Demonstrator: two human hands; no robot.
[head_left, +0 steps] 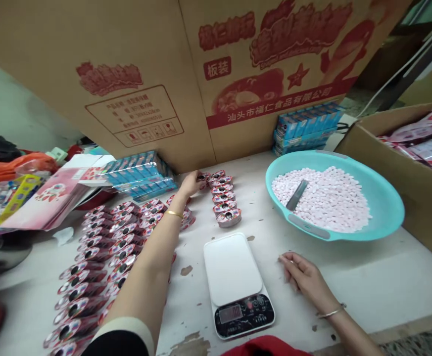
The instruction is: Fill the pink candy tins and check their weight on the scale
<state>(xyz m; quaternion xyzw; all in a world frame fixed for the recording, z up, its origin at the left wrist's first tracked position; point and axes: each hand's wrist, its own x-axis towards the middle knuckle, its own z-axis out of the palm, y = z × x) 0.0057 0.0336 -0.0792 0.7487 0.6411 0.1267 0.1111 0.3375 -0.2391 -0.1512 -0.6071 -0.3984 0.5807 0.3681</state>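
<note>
My left hand (190, 184) stretches to the far end of a short row of small pink oval packs with dark round openings. Its fingers close round one small pink oval pack (203, 179); the fingertips are partly hidden. Nearest me in that row stands another pack (228, 218). My right hand (301, 274) hovers between the white digital scale (232, 269) and the turquoise basin (394, 212). Its fingers are curled with thumb and forefinger together, and what they hold, if anything, cannot be made out. The scale's plate carries nothing.
White-pink candies (334, 198) and a grey scoop (297, 195) lie in the basin. Several rows of packs (93, 254) stand left of my forearm. Blue wrapped boxes (141, 173) lean near a large carton (126, 44). An open carton (394, 143) borders the right side.
</note>
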